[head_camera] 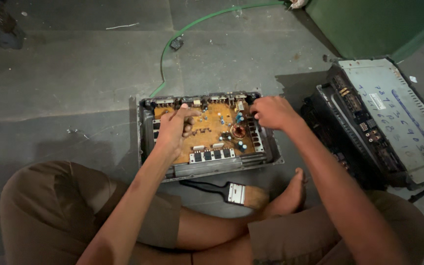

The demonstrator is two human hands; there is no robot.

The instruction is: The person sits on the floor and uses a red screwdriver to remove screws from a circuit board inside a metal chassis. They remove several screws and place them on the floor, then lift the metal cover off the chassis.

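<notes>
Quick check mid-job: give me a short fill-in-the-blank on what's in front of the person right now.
1. Both hands, the left hand and the right hand, are over the open unit's orange ____ board.
2. The paintbrush lies on the floor between the open unit and the person's bare ____.
3. The hose on the floor is ____ in colour.
4. The stack of other units sits to the person's ____.

Missing words: circuit; foot; green; right

Circuit board (215,128) partly under both hands; right fingertips' grip unclear.
</notes>
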